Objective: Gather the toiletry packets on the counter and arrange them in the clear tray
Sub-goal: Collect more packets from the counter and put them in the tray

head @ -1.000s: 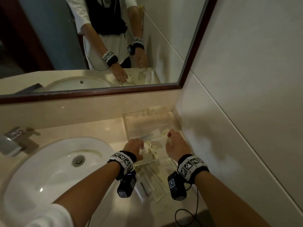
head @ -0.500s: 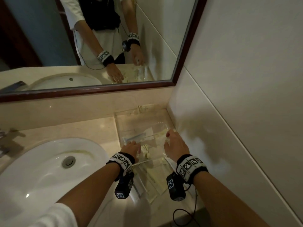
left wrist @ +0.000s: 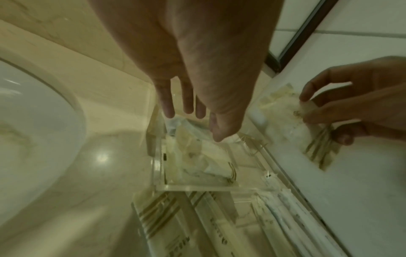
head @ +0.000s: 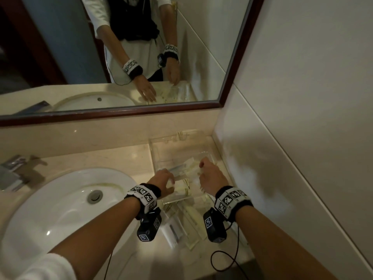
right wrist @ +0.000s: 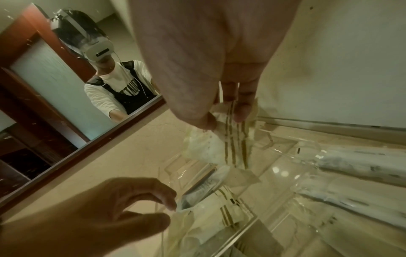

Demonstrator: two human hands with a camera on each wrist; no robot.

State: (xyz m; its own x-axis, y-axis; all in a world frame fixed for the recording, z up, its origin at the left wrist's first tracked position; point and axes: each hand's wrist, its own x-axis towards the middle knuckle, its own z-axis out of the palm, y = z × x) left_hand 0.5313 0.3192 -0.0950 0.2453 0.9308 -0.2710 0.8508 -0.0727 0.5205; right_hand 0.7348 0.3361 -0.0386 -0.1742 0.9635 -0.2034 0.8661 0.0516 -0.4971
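The clear tray [head: 153, 156] stands in the counter's back right corner and holds several pale packets [head: 186, 175]. My left hand [head: 165, 180] hovers over the tray's near left part with relaxed fingers [left wrist: 168, 111] and holds nothing. My right hand [head: 207, 172] is over the tray's right side and pinches a crumpled white packet with gold stripes [right wrist: 219, 144] between thumb and fingers. That packet [left wrist: 307, 125] hangs above the tray floor. More gold-striped packets [head: 181, 219] lie on the counter in front of the tray's near wall [left wrist: 197, 187].
A white sink basin [head: 66, 209] fills the counter's left, with a chrome faucet [head: 12, 174] behind it. The mirror [head: 121, 57] runs along the back and a white wall [head: 282, 138] closes the right. A black cable [head: 226, 259] loops on the counter's near right.
My left hand has laid a long packet down in the tray, let it go and drawn back to the near left. My right hand stays over the right side with its packet.
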